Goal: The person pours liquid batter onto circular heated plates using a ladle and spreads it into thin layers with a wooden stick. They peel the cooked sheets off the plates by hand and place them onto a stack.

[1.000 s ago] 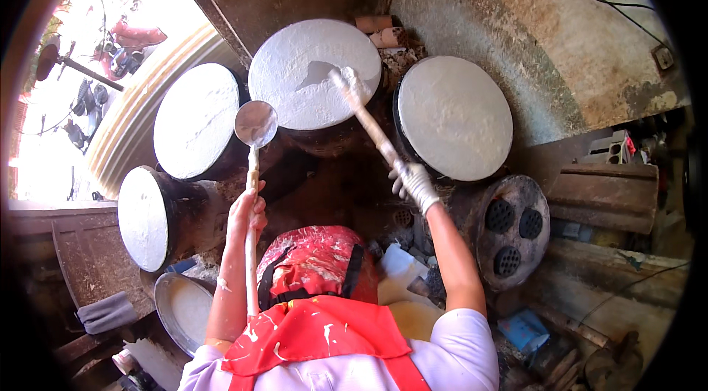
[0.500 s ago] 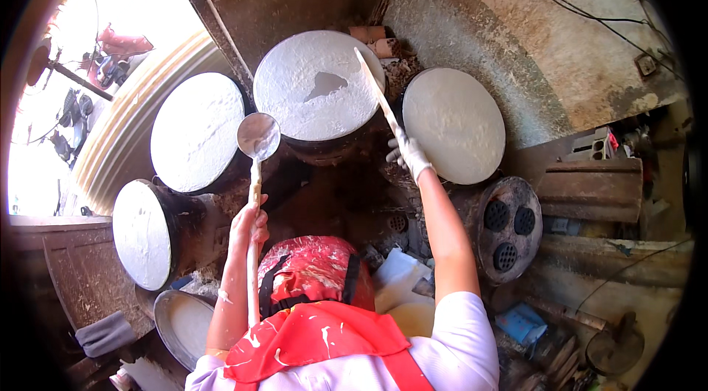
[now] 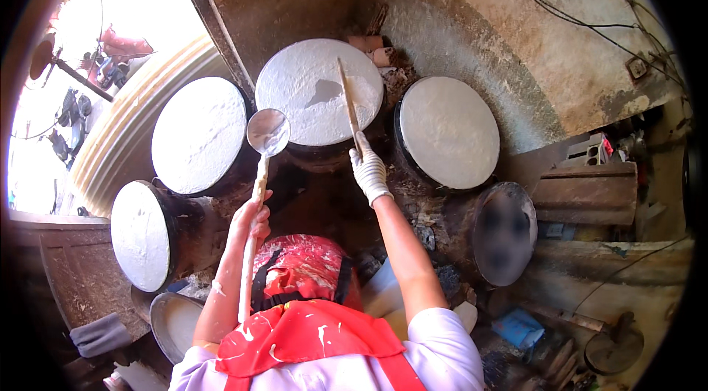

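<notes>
My left hand [image 3: 253,220], bare, is closed round the pale handle of a long ladle [image 3: 269,132]; its round bowl, coated whitish inside, hangs near the front left edge of the middle round pan. In a white glove, my right hand [image 3: 370,170] grips a thin wooden stick [image 3: 346,92]. Its tip lies over the right half of the middle pan [image 3: 295,74], which is coated with a white, wet-looking layer. A grey patch [image 3: 324,90] breaks that layer left of the stick, and a tan patch [image 3: 361,92] shows beside it.
White-coated round pans flank the middle one: one at left [image 3: 198,137], one at lower left [image 3: 140,236], one at right [image 3: 450,133]. A drum [image 3: 505,232] stands at the right, its top blurred. A metal basin [image 3: 173,325] sits beside my left arm. Plastered walls [image 3: 472,15] close the back.
My right hand has swung left and a little nearer with the stick, which now stands more upright over the middle pan. My left hand and the ladle have barely shifted.
</notes>
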